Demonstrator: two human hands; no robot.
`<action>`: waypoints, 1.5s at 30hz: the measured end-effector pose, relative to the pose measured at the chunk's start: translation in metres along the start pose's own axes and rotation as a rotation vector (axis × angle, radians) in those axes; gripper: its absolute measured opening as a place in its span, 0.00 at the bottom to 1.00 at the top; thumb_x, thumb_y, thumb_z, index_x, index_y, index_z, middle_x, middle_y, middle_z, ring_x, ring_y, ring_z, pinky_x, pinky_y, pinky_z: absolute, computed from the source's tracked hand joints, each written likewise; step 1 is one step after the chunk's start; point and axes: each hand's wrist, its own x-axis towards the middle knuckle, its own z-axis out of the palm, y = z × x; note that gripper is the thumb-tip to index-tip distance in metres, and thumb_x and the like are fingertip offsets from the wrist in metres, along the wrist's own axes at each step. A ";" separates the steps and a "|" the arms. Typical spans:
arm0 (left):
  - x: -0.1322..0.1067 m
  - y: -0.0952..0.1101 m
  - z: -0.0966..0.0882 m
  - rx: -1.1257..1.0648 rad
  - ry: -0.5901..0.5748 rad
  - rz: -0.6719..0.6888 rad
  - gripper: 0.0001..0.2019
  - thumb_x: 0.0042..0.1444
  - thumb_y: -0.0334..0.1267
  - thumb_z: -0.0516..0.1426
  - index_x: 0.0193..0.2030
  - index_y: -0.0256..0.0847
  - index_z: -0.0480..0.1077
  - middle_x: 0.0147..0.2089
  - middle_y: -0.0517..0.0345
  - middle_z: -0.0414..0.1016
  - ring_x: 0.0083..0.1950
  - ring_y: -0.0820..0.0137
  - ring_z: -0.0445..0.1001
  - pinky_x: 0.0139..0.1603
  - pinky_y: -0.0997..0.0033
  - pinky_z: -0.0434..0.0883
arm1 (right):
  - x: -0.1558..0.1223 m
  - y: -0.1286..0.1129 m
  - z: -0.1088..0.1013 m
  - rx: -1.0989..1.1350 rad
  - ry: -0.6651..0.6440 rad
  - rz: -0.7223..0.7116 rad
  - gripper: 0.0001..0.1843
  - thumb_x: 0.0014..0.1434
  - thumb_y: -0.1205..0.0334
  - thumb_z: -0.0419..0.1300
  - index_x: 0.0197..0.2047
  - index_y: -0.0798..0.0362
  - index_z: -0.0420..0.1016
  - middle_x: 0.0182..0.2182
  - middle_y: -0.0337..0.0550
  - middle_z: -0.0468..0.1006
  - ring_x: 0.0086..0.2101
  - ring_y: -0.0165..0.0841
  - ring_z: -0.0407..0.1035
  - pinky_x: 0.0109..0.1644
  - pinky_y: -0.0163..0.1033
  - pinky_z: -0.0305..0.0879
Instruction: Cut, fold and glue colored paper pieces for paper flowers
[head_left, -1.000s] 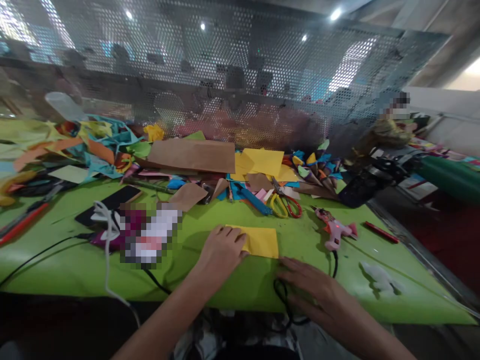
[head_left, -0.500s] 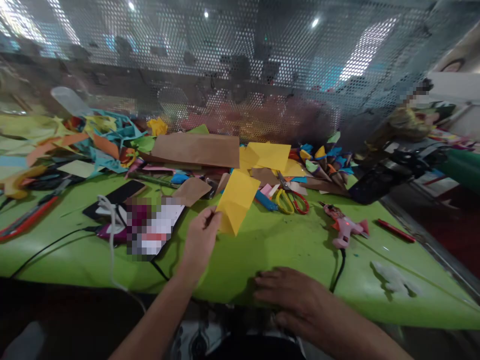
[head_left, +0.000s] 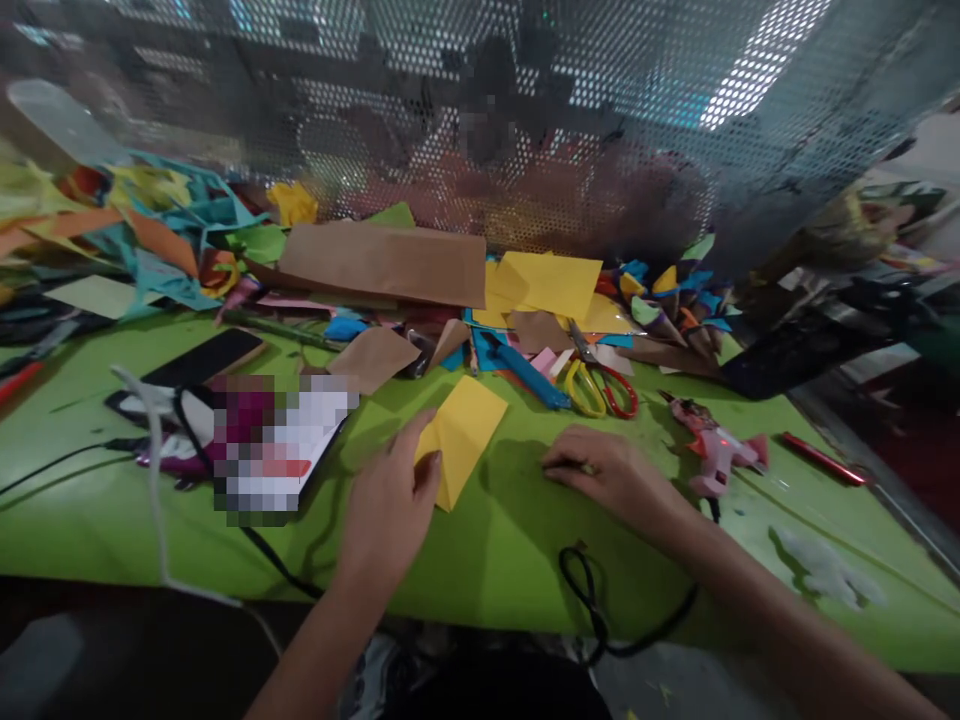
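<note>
A folded piece of yellow paper (head_left: 471, 425) is pinched between the thumb and fingers of my left hand (head_left: 390, 500), low over the green tabletop. Just right of the paper, my right hand (head_left: 611, 475) is closed with its fingers curled together; anything between them is hidden. Beyond my right hand lie scissors (head_left: 589, 385) with yellow and red handles, beside a blue cutter-like tool (head_left: 532, 375). A pink glue gun (head_left: 720, 455) with its light on is to the right of that hand.
A phone with a lit screen (head_left: 300, 440), a dark phone (head_left: 206, 357) and cables lie left. Brown paper (head_left: 382, 262), yellow sheets (head_left: 551, 290) and coloured scraps line the back along a perforated panel (head_left: 510, 150). A black cord (head_left: 592, 610) loops by the front edge.
My left hand has lowered the yellow paper nearer the tabletop, and its shape looks shorter. From lying near the front edge, my right hand has moved forward and its fingers have closed.
</note>
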 end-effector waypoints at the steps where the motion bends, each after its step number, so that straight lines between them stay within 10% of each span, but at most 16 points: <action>1: 0.000 0.000 0.000 -0.009 0.000 -0.003 0.21 0.64 0.36 0.50 0.64 0.46 0.61 0.53 0.51 0.77 0.48 0.59 0.77 0.45 0.59 0.72 | 0.000 0.000 0.001 -0.004 0.003 -0.013 0.11 0.65 0.64 0.55 0.33 0.51 0.77 0.30 0.41 0.78 0.33 0.33 0.73 0.37 0.38 0.67; 28: 0.000 0.003 -0.004 -0.020 -0.043 -0.057 0.21 0.64 0.38 0.51 0.63 0.47 0.62 0.46 0.54 0.78 0.44 0.60 0.77 0.42 0.61 0.71 | 0.002 0.009 -0.006 0.052 -0.057 -0.019 0.04 0.63 0.66 0.60 0.38 0.51 0.77 0.35 0.42 0.79 0.37 0.34 0.73 0.40 0.36 0.67; 45: 0.000 0.003 -0.005 0.003 -0.057 -0.026 0.22 0.64 0.36 0.51 0.65 0.47 0.60 0.45 0.51 0.78 0.44 0.59 0.77 0.40 0.60 0.71 | -0.019 -0.006 0.025 -0.295 0.135 0.006 0.09 0.66 0.70 0.50 0.40 0.54 0.71 0.35 0.47 0.75 0.35 0.38 0.70 0.38 0.43 0.68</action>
